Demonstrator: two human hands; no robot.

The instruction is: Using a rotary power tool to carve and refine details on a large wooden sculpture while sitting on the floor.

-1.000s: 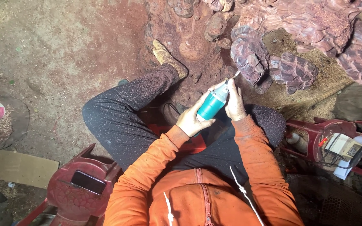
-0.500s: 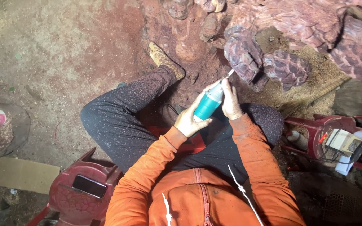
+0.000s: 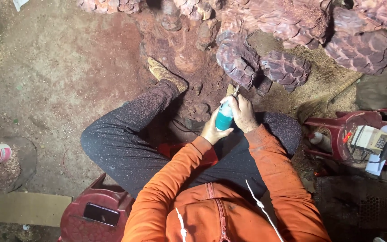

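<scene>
Teal rotary tool [image 3: 224, 120] clenched by right hand [image 3: 243, 113], left hand [image 3: 212, 131] gripping base for steadiness, tip against scaled wood carving [image 3: 238, 60].

Dark phone screen [image 3: 101, 214] on red stool [image 3: 79, 224], lower left

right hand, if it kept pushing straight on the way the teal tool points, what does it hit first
The right hand grips the teal rotary tool, tip aimed up and slightly right. Straight on, it would probably first meet the scaled reddish wood carving just beyond the tip; whether the tip already touches cannot be told.
</scene>
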